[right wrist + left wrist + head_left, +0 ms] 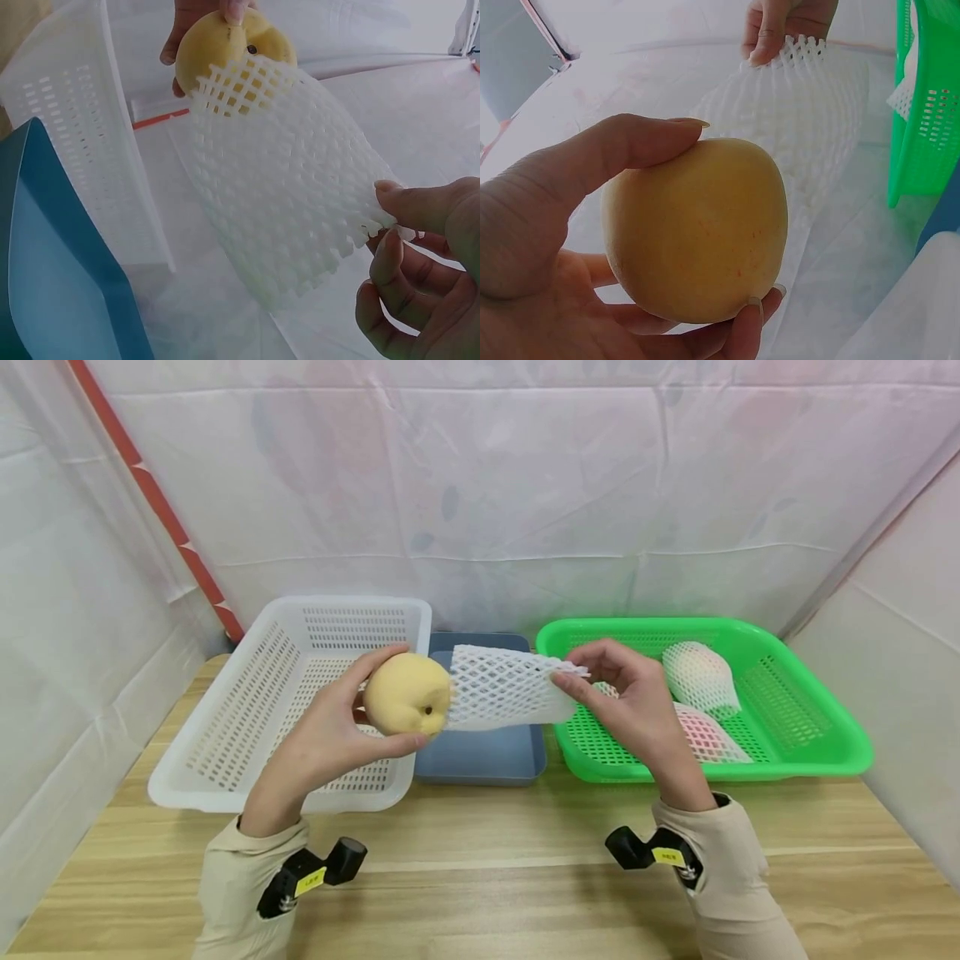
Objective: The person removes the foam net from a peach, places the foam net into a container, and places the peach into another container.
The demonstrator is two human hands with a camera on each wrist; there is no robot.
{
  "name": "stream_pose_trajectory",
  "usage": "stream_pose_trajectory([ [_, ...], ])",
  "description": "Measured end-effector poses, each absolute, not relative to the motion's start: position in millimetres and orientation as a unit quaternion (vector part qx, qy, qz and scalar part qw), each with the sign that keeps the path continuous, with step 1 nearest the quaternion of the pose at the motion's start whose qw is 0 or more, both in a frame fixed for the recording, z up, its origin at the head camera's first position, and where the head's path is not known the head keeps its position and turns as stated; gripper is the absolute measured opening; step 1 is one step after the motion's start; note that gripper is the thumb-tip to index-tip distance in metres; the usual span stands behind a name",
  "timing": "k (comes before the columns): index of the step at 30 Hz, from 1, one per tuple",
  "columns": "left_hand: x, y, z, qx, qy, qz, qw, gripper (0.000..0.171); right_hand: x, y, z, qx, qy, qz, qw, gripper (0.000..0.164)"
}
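In the head view my left hand (330, 722) grips a yellow peach (408, 693), fingers behind it and thumb at its lower side. The peach's dimpled end, with a small dark spot, faces the right. Between thumb and fingertips my right hand (630, 702) pinches the far end of a white foam net sleeve (506, 685). The sleeve's other end meets the peach. From the right wrist view, the net edge (240, 86) overlaps the peach (210, 49); I cannot tell whether it goes around it. The left wrist view shows the peach (697, 232) bare on the near side.
A white plastic basket (408, 618) stands at the left. Behind the sleeve sits a blue-grey tray (487, 760). The green basket (825, 727) on the right holds net-wrapped fruit (697, 677), including a pinkish one (708, 735). All stand on a wooden table (480, 877) before white sheeting.
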State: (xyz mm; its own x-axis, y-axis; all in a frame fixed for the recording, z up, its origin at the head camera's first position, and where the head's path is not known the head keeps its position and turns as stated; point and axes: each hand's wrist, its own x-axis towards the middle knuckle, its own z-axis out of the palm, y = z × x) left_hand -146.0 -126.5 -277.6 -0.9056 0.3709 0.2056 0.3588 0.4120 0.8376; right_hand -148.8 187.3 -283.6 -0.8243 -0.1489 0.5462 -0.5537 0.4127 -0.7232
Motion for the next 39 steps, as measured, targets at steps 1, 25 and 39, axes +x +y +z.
stream_pose_trajectory([
  [1, -146, -127, -277, 0.215, 0.841, 0.496, 0.006, 0.087, -149, 187, -284, 0.217, -0.815, 0.497, 0.205, 0.011],
  [25, -143, -143, -267, 0.186, 0.850, 0.493, -0.018, 0.086, -155, 152, -309, 0.316, -0.853, 0.303, 0.286, 0.026],
  [39, -130, -156, -290, 0.171, 0.868, 0.467, 0.017, 0.088, -141, 138, -351, 0.312, -0.887, 0.219, 0.260, 0.028],
])
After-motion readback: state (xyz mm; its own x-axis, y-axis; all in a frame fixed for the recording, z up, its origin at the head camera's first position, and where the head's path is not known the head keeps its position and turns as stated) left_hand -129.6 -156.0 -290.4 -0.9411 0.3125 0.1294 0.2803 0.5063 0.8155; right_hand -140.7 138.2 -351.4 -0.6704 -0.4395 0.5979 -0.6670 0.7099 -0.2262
